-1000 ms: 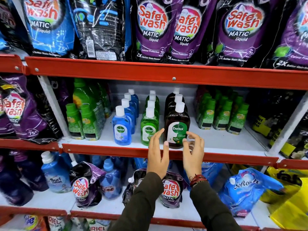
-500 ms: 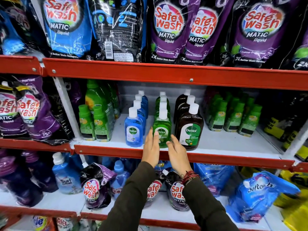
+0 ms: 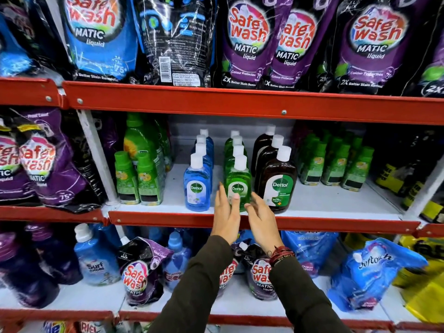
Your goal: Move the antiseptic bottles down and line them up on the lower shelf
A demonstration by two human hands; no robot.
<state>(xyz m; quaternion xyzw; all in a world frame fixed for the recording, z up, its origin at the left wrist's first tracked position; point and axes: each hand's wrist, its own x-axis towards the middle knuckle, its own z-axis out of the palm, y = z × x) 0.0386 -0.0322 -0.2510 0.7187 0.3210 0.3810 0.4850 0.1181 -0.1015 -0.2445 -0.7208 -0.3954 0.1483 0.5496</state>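
Shop aisle, red-edged white metal shelf at mid height, stocked three rows deep. Task items sit centre: translucent blue plastic antiseptic bottles at 11 o'clock of the hands, translucent green plastic antiseptic bottles dead ahead at 12, dark brown plastic antiseptic bottles at 1 o'clock. All white-capped, upright, labels out, in single files running back.

Left hand and right hand are both open, fingers spread narrow, bracketing the front green bottle; nothing gripped yet. Looks like a two-handed pickup of that front unit, since front-first clears access to the ones behind.

Obstacles: lower white shelf at 6 o'clock is crowded with purple detergent pouches and blue pouches. Landing space looks tight. Small green-capped bottles at 10 o'clock are clear of the reach.
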